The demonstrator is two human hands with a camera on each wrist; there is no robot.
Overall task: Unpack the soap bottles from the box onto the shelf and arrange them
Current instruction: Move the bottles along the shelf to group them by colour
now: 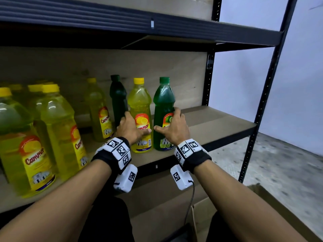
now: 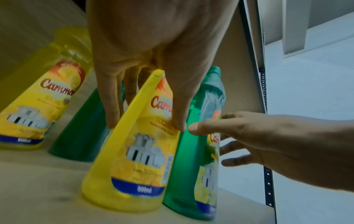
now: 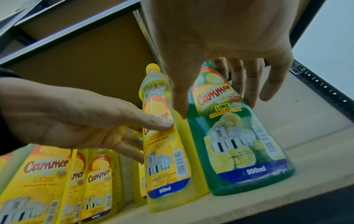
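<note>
**Two bottles held side by side at the front of the shelf**

The left hand (image 1: 130, 127) is wrapped around the waist of the yellow lemon bottle (image 1: 140, 117), thumb on the label and fingers (image 2: 112, 104) behind. The right hand (image 1: 173, 129) is closed likewise around the green lime bottle (image 1: 163, 109), thumb in front and fingers curled round its far side. Both bottles stand upright on the shelf board (image 1: 218, 126), just beside each other and apparently touching.

Taking the lime bottle as landmark: a darker green bottle (image 1: 118, 96) and a further yellow bottle (image 1: 99, 110) stand behind and to its left; a group of larger yellow bottles (image 1: 52, 130) stands well to its left. A cardboard box (image 1: 262, 198) is seen below it, on the floor.

The bottles appear full, so are judged fairly heavy; the plastic is smooth, possibly slippery and slightly yielding. The narrowed waist at label height is judged the surest hold.
</note>
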